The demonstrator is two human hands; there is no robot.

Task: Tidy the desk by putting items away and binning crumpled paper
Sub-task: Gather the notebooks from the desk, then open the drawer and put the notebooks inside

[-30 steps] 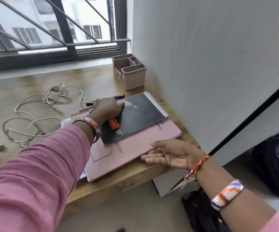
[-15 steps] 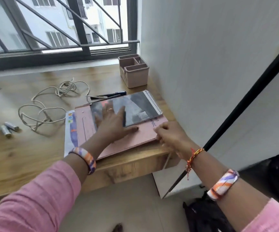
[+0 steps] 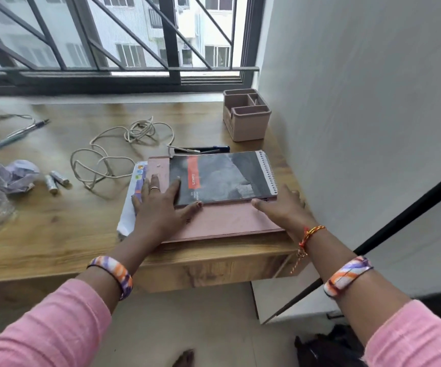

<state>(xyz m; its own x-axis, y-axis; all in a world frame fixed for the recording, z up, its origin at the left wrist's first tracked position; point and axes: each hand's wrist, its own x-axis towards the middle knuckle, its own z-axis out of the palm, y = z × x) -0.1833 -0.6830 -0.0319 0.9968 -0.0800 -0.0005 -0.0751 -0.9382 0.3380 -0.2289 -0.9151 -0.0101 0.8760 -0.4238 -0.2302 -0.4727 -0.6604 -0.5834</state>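
Both hands, left hand [image 3: 158, 207] and right hand [image 3: 283, 207], now flat and released, have squared the spiral notebook [image 3: 222, 177] onto the pink book [image 3: 227, 221]; stack tidied.

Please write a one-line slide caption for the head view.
Both hands, left hand and right hand, square the black spiral notebook on the pink book.

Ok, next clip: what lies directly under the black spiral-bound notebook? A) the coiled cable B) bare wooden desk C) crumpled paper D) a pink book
D: the black spiral-bound notebook rests on the flat pink book, with the coiled beige cable and crumpled pale paper lying apart to its left.
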